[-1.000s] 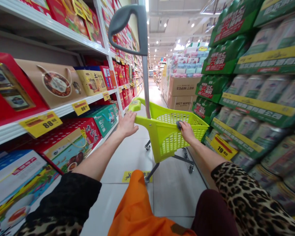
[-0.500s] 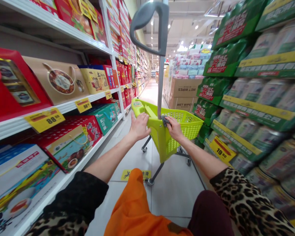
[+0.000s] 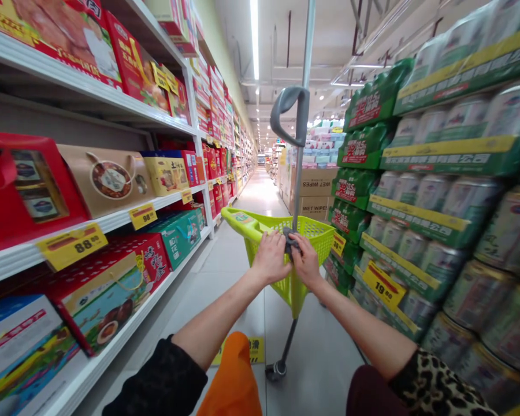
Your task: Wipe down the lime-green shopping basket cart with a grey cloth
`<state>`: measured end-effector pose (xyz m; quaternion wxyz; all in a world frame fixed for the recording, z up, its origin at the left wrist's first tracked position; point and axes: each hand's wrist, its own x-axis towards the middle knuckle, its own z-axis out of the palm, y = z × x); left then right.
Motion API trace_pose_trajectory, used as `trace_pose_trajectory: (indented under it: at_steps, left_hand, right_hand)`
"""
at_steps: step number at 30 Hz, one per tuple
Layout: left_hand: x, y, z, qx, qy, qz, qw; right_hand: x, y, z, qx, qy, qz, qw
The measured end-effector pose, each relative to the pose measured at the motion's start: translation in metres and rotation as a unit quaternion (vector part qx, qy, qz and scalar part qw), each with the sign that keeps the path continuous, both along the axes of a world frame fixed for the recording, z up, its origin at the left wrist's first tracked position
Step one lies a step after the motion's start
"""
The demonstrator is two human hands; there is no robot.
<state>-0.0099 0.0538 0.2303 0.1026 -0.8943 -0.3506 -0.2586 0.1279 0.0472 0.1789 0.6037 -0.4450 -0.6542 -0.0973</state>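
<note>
A lime-green wheeled shopping basket cart (image 3: 320,231) stands in front of me, with a tall metal pole (image 3: 301,179) rising from its near corner. A crumpled dark grey cloth (image 3: 291,241) is bunched around the pole's lower part, at the basket rim. My right hand (image 3: 307,263) pinches the cloth from the right. From the left, my left hand (image 3: 269,259) has its fingers bent over the rim and closed on the cloth's other side. Both palms are hidden. Higher on the pole sits a grey loop handle (image 3: 291,115), untouched.
Shelves (image 3: 173,202) of boxed gift packs line the left. Stacked trays of cans (image 3: 424,190) rise close on the right, with wet wipes cartons (image 3: 314,193) beyond. A yellow floor sticker (image 3: 255,349) lies below the cart. My orange-covered knee (image 3: 238,370) is near it.
My left hand has moved right from the basket's rim to the cloth beside my right hand. The view has tilted up, showing more of the pole. My right hand stays on the cloth.
</note>
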Motion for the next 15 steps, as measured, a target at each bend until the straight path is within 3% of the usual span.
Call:
trace_pose_trajectory:
  at_steps: [2, 7, 11, 15]
  left_hand:
    - [-0.003, 0.006, 0.006, -0.026, 0.009, -0.001, 1.000]
    - [-0.020, 0.030, 0.010, -0.065, 0.050, 0.106, 0.991]
    - [-0.005, 0.030, 0.002, -0.036, 0.051, 0.092, 0.994]
    - [0.012, 0.024, 0.004, -0.027, 0.077, 0.031, 0.996]
  right_hand:
    - [0.007, -0.003, 0.007, -0.007, 0.023, 0.004, 1.000]
    - [0.019, -0.007, 0.022, -0.024, 0.019, 0.015, 0.999]
    - [0.009, -0.005, 0.035, -0.017, -0.070, 0.000, 0.997]
    - [0.016, -0.006, 0.049, -0.078, -0.193, -0.091, 0.974]
